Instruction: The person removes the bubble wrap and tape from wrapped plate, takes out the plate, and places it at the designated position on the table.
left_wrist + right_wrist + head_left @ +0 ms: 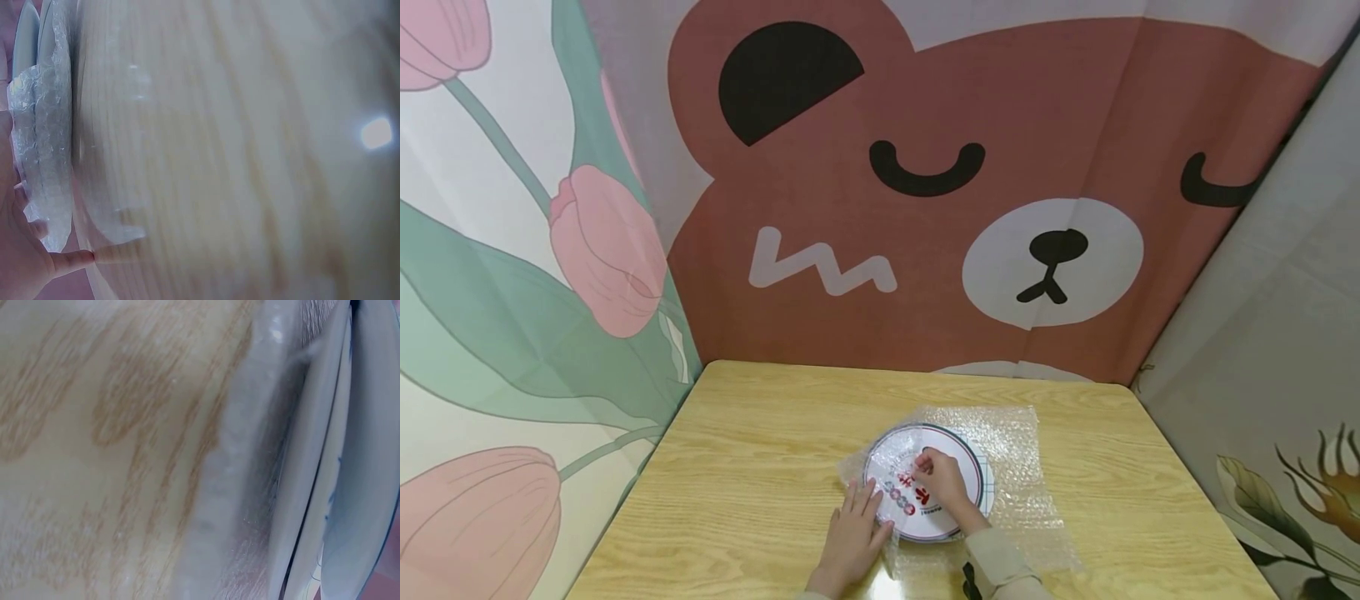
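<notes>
A stack of plates lies on a clear bubble wrap sheet (1015,467). The top plate (936,521) is face down, its white underside marked with red print and a dark rim line. Wrap covers its left part. Over the middle of this plate, my right hand (943,479) has its fingers curled and pinches the edge of the folded wrap. My left hand (853,533) lies with straight, spread fingers on the wrap at the plate's left edge. In the left wrist view, bubble wrap (44,144) encloses the plate edges beside the hand. The right wrist view shows stacked plates (362,456) edge-on.
Under everything is a wood-grain table (760,467). Behind it hangs a curtain (820,192) with a brown bear print, and a tulip-printed cloth (512,333) borders the left. A pale flowered cloth (1262,333) hangs on the right.
</notes>
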Motion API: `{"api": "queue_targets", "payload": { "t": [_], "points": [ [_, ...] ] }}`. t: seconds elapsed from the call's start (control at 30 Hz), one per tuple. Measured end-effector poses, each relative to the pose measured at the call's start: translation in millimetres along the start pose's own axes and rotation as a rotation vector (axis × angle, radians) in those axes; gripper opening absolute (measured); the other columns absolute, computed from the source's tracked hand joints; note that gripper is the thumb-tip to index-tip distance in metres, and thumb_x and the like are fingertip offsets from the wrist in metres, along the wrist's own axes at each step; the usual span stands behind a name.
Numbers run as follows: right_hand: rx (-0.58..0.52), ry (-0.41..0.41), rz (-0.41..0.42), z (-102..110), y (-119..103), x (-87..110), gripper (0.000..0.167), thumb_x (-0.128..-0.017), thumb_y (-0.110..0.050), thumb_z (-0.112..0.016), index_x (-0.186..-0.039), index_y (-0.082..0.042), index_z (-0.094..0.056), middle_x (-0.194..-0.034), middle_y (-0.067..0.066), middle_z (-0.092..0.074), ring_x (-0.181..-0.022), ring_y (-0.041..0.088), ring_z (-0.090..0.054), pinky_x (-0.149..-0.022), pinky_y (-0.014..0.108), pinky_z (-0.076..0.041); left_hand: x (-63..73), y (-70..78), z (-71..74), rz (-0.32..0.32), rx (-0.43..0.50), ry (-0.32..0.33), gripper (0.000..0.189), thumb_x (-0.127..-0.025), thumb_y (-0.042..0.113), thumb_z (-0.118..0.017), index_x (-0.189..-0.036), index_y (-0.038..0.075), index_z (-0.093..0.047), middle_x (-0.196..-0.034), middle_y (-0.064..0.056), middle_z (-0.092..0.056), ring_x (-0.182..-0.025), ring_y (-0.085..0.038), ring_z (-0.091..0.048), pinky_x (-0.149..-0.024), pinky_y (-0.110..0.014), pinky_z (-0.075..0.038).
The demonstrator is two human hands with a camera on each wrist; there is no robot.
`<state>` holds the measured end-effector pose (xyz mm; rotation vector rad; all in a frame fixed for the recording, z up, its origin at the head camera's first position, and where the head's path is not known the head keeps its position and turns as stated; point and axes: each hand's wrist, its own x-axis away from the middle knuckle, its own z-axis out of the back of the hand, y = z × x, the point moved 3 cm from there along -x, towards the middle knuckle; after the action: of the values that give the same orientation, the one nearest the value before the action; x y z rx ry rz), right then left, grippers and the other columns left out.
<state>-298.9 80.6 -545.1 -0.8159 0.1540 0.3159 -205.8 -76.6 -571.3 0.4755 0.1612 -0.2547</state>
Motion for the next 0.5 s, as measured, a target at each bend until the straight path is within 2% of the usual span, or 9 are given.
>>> {"api": "queue_targets", "payload": {
  "t": [0.3, 0.5],
  "points": [
    [-0.010, -0.007, -0.012, 0.1, -0.2, 0.5, 0.013, -0.070, 0.000, -0.070, -0.073, -0.005, -0.058, -0.065, -0.003, -0.056, -0.060, 0.008, -0.050, -0.053, 0.020, -0.044, 0.5, 0.4, -0.5, 0.000, -0.003, -0.002, 0.053, -0.091, 0.042, -0.041, -0.128, 0.004, -0.047, -0.139, -0.010, -0.034, -0.129, -0.037, -0.021, -0.086, -0.063, -0.032],
    [-0.046, 0.010, 0.043, 4.1, -5.9, -3.2, 0.012, -0.070, 0.002, -0.068, -0.075, -0.004, -0.059, -0.066, -0.003, -0.056, -0.061, 0.008, -0.051, -0.055, 0.022, -0.046, 0.8, 1.1, 1.7, 0.004, 0.001, -0.008, 0.054, -0.091, 0.043, -0.040, -0.128, 0.004, -0.047, -0.140, -0.011, -0.033, -0.128, -0.037, -0.021, -0.087, -0.063, -0.032]
  ]
}}
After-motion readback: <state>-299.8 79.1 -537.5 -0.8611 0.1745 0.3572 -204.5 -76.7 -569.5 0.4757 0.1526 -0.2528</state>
